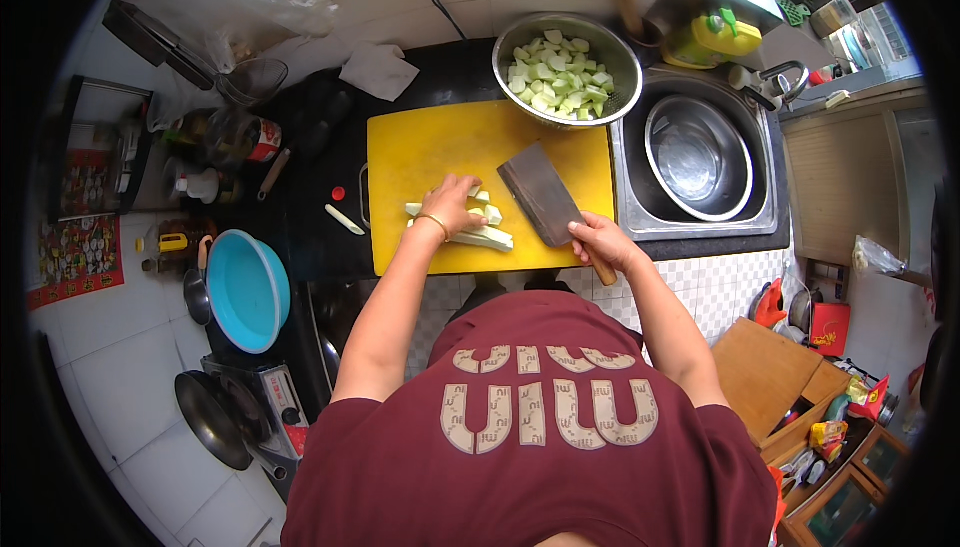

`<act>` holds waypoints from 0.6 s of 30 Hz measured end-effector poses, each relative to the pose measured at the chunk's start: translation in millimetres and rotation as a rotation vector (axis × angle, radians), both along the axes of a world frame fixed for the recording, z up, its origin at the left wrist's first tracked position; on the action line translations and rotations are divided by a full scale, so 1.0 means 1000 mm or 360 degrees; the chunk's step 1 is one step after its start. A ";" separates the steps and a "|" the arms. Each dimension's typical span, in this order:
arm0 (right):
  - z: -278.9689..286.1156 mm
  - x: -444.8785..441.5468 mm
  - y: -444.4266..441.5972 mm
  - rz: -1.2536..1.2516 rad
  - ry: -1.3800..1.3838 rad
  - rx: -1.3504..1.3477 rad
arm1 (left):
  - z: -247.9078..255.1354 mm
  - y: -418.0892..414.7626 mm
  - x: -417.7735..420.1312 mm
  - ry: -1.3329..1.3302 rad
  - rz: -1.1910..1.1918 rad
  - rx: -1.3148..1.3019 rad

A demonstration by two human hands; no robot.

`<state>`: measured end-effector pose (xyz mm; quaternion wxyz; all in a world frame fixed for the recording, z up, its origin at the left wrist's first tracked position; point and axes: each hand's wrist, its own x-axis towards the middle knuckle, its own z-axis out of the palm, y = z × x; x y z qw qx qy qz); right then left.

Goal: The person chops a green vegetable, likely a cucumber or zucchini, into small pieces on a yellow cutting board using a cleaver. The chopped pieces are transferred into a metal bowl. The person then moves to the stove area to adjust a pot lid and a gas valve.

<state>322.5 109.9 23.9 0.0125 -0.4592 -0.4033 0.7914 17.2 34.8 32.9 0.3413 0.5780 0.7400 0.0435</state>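
Note:
My right hand (600, 241) grips the wooden handle of a cleaver (541, 194). Its broad dark blade lies over the right part of a yellow cutting board (427, 142), angled away and to the left. On the board, my left hand (452, 205) rests among pale green vegetable pieces, fingers bent and thumb apart; whether it grips any is hidden. Several cut chunks (492, 214) show beside its fingers and thumb. Long peeled vegetable strips (484, 238) lie just nearer me, partly beneath that hand. A steel colander (504, 89) full of similar chunks stands at the board's far right corner.
Right of the board is a sink (637, 228) holding a steel basin (654, 143). A vegetable strip (345, 219) and a red cap (338, 193) lie on the black counter at left. Farther left are a blue basin (283, 299), bottles (225, 138) and a wok (206, 419).

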 end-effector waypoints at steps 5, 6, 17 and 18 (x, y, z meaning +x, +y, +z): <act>0.004 -0.007 0.007 0.0236 -0.0053 -0.0050 | -0.007 -0.005 0.018 0.0082 0.0127 -0.0016; 0.003 -0.009 0.007 0.0263 -0.0043 -0.0062 | -0.008 -0.005 0.021 0.0063 0.0153 0.0004; 0.000 -0.030 -0.002 0.0333 0.0017 -0.0083 | -0.038 -0.006 0.022 -0.0450 0.0491 0.0371; 0.002 -0.030 -0.002 0.0325 0.0014 -0.0068 | -0.038 -0.005 0.022 -0.0456 0.0481 0.0406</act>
